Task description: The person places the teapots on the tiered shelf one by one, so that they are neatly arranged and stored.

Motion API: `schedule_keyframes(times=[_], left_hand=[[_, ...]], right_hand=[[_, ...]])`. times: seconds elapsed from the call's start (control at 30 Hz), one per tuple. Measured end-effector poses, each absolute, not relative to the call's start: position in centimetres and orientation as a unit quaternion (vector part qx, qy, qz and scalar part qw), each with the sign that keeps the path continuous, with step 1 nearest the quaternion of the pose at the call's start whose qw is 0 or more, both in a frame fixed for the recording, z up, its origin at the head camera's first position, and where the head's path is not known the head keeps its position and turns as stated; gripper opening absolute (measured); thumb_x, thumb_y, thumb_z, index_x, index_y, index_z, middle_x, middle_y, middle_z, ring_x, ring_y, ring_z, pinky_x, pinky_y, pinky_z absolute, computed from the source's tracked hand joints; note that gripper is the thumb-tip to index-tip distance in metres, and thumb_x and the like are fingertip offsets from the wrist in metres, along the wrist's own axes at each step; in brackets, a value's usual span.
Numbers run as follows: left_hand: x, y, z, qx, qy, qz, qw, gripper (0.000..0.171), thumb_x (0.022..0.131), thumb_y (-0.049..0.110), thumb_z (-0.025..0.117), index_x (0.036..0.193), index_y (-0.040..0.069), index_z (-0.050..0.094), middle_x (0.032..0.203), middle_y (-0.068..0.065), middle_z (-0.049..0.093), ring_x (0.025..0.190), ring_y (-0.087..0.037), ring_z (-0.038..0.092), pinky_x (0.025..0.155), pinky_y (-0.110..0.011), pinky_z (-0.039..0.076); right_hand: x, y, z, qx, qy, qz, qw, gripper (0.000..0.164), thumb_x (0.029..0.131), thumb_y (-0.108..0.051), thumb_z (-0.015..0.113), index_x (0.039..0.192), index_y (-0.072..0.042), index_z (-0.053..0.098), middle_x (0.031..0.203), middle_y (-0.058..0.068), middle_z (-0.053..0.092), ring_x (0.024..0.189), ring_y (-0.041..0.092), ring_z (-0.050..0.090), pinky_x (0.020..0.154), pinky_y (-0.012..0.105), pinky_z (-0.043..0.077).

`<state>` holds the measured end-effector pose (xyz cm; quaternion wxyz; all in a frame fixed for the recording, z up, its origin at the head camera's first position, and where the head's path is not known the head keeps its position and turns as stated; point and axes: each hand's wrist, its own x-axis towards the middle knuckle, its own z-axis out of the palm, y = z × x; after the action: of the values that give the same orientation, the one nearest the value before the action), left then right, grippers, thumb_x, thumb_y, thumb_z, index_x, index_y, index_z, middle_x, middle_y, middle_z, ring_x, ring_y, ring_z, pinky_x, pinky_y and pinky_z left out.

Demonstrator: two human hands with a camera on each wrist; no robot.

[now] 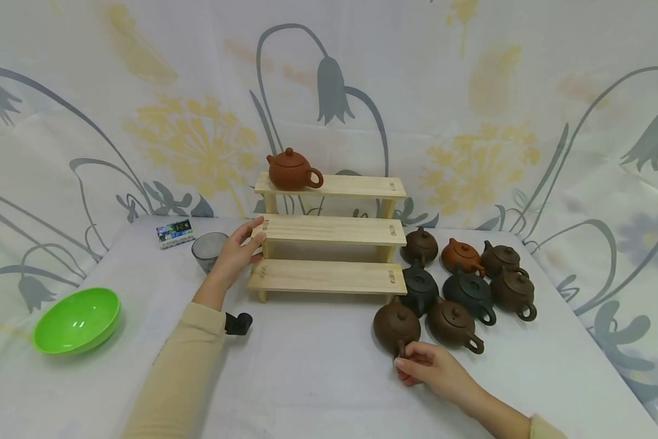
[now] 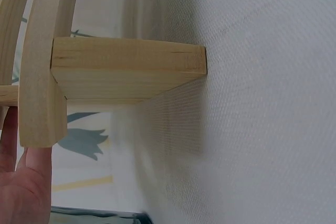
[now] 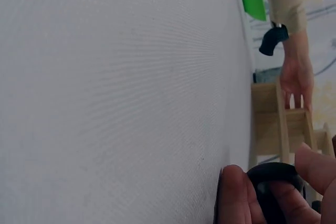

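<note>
At a three-tier wooden display rack [image 1: 329, 277], my left hand [image 1: 232, 253] holds the left end of the middle board, its fingers at the board's end. In the left wrist view, those fingers [image 2: 37, 163] reach up to the wood. My right hand [image 1: 435, 372] pinches the handle of a round dark brown teapot [image 1: 396, 326] on the white cloth. Close up, the dark handle loop [image 3: 273, 171] sits between thumb and fingers of that hand. A reddish-brown teapot [image 1: 290, 171] stands on the top board, spout to the left.
Several more teapots [image 1: 452, 323], brown, black and orange, cluster right of the rack. On the left are a green bowl [image 1: 76, 320], a grey glass cup [image 1: 205, 247] and a small patterned box [image 1: 175, 233]. A patterned curtain [image 1: 197, 91] hangs behind.
</note>
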<state>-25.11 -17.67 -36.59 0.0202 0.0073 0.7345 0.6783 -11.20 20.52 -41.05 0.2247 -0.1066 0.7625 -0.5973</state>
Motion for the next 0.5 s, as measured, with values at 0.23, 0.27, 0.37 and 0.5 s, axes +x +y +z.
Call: schedule_keyframes(times=[0.23, 0.27, 0.37, 0.5], left_hand=[[-25.1, -17.7, -36.7, 0.007, 0.734, 0.679, 0.019, 0.052, 0.098, 0.022, 0.048, 0.147, 0.015, 0.031, 0.153, -0.011, 0.012, 0.132, -0.030, 0.030, 0.100, -0.044, 0.039], [-25.1, -17.6, -36.7, 0.006, 0.733, 0.680, 0.020, 0.052, 0.098, 0.022, 0.048, 0.147, 0.015, 0.031, 0.153, -0.011, 0.011, 0.132, -0.030, 0.030, 0.100, -0.044, 0.039], [-25.1, -17.6, -36.7, 0.003, 0.733, 0.680, 0.018, 0.051, 0.098, 0.022, 0.048, 0.147, 0.016, 0.032, 0.153, -0.011, 0.012, 0.132, -0.029, 0.030, 0.100, -0.044, 0.039], [-25.1, -17.7, -36.7, 0.002, 0.733, 0.680, 0.017, 0.051, 0.098, 0.022, 0.048, 0.147, 0.016, 0.032, 0.153, -0.011, 0.012, 0.132, -0.030, 0.030, 0.100, -0.045, 0.039]], right_hand=[[-10.6, 21.3, -40.4, -0.067, 0.778, -0.583, 0.224, 0.032, 0.092, -0.021, 0.061, 0.099, 0.010, 0.056, 0.090, 0.011, 0.064, 0.083, 0.021, 0.062, 0.072, 0.032, 0.056], [-10.5, 21.4, -40.3, -0.059, 0.783, -0.579, 0.220, 0.033, 0.091, -0.021, 0.062, 0.101, 0.010, 0.057, 0.091, 0.011, 0.064, 0.083, 0.021, 0.062, 0.072, 0.031, 0.056], [-10.2, 21.6, -39.9, -0.039, 0.803, -0.560, 0.201, 0.035, 0.089, -0.022, 0.065, 0.103, 0.010, 0.060, 0.095, 0.011, 0.064, 0.084, 0.020, 0.063, 0.072, 0.029, 0.056], [-10.0, 21.9, -39.7, -0.045, 0.833, -0.527, 0.162, 0.030, 0.088, -0.018, 0.066, 0.103, 0.008, 0.063, 0.097, 0.013, 0.064, 0.085, 0.017, 0.063, 0.071, 0.026, 0.055]])
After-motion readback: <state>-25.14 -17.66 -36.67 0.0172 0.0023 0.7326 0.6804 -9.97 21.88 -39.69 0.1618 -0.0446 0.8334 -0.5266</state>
